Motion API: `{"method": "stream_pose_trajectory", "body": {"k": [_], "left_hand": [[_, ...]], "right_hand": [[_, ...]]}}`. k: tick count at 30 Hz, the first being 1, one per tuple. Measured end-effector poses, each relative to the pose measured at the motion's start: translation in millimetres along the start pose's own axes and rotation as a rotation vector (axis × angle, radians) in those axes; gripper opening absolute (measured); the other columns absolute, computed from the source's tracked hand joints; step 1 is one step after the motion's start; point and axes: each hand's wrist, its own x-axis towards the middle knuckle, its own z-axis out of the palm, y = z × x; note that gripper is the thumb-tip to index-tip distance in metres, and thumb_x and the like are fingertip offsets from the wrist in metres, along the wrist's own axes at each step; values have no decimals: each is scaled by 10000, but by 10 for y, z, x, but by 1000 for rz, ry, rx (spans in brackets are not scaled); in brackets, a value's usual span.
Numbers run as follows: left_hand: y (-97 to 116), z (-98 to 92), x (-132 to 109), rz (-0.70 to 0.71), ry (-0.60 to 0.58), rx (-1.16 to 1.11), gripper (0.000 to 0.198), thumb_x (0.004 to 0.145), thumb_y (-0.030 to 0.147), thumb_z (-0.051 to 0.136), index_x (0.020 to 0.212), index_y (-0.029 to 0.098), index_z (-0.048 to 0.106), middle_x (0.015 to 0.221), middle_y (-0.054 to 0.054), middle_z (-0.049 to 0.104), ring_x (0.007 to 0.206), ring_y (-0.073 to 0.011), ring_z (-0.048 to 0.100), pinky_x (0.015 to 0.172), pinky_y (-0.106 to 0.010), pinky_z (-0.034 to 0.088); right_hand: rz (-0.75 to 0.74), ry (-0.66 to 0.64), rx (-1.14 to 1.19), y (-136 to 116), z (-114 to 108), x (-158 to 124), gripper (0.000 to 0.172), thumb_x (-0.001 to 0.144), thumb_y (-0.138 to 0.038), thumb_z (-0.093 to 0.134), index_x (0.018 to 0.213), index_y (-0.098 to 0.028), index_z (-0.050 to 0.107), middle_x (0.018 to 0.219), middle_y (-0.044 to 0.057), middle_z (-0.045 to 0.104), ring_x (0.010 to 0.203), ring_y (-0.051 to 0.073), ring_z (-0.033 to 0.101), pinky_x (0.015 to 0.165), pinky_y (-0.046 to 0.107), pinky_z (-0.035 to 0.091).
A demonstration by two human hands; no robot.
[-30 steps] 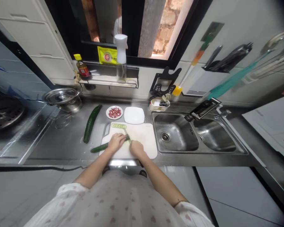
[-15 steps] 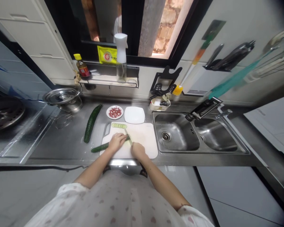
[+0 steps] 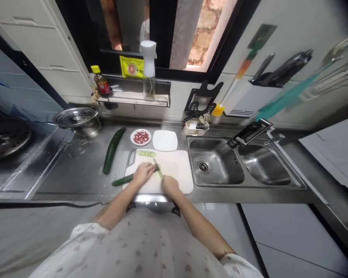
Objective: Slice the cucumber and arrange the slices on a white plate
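My left hand (image 3: 143,173) is closed over a dark green cucumber (image 3: 123,180), whose cut end shows just past my fingers. My right hand (image 3: 170,186) grips a kitchen knife (image 3: 158,168), its blade against that cut end. Both hands are over a white cutting board (image 3: 179,170) with a grey handle. A row of pale cucumber slices (image 3: 146,153) lies along the board's far left edge. A second, whole cucumber (image 3: 113,151) rests on the steel counter to the left.
Behind the board stand a plate of chopped red pieces (image 3: 140,137) and a white square plate (image 3: 164,140). A double sink (image 3: 220,175) with a black faucet (image 3: 249,133) lies to the right. At left is a lidded steel pot (image 3: 78,120); bottles stand on a shelf (image 3: 130,97).
The knife and my right hand have shifted very slightly to the right. My left hand stays on the cucumber, and the other things have not moved.
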Motion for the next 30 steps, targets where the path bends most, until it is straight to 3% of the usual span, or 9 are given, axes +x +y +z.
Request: {"method": "stream_pose_trajectory", "body": {"k": [11,30], "left_hand": [[22,-18,0,-3,11,3,280,941,330,475,1096,250,693,947,-58,649,889,-179,539,827,-323,419],[10,-9,4,-9,1,4,281,944,320,466,1102,240,684,949,-57,654,892,-186,535,820,-330,421]], "right_hand": [[-13,-12,20,-70,-85,105,336,914,-146,365,1113,-115,634,1092,152,674,1020,228,633,811,289,455],[-38,-23,9,26,-25,62,314,932,-157,362,1083,-109,633,1067,156,672,1000,221,633,805,291,450]]}}
